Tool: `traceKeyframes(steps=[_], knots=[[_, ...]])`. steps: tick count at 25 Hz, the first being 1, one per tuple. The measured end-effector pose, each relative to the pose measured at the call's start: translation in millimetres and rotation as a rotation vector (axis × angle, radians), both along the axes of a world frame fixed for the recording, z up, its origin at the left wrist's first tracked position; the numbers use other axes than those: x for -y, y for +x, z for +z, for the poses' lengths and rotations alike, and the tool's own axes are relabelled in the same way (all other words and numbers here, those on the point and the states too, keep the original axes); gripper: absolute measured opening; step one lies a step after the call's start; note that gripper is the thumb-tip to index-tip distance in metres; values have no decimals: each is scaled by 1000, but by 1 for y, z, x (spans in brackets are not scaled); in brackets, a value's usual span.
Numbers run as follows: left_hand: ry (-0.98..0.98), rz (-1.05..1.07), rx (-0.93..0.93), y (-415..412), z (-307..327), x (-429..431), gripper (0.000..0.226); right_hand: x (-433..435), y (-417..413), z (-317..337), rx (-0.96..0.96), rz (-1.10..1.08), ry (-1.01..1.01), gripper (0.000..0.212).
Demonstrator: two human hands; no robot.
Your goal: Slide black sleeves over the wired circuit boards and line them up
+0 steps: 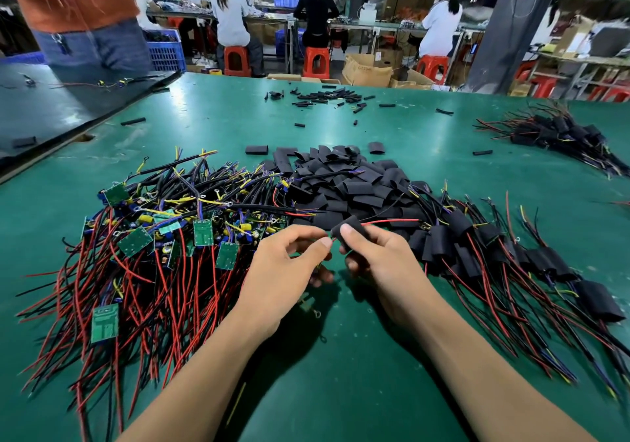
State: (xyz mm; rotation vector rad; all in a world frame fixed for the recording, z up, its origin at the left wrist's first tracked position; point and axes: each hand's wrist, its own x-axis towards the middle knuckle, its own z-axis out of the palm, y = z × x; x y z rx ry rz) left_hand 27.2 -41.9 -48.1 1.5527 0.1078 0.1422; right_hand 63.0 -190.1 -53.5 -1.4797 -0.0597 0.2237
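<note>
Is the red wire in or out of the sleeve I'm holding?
In: the red wire comes out the far end of the black sleeve the right hand grips; the left hand pinches it nearer.

Red stools [317, 61] beside workbenches [361, 25].

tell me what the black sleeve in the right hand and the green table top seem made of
Black sleeve: matte, flexible plastic tubing, probably heat-shrink; the loose sleeves lie flattened and creased. Table top: likely a green rubber or vinyl mat, given its soft sheen under the lights.
</note>
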Motion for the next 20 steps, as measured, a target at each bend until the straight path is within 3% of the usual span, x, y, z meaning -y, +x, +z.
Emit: traceKeyframes(steps=[3, 6, 10, 16, 20], knots=[[-19, -53, -72, 1, -1, -3, 23, 5, 6, 4, -47, -77, 143, 19], [54, -88, -80, 0, -2, -5, 24, 7, 10, 5, -50, -110, 218, 18], [14, -130, -50, 1, -1, -3, 11, 4, 8, 4, 35, -24, 94, 13], [23, -156, -41, 0, -1, -1, 13, 2, 10, 4, 86, -39, -23, 15], [20, -138, -47, 0, -1, -2, 12, 4, 10, 5, 54, 54, 100, 16]])
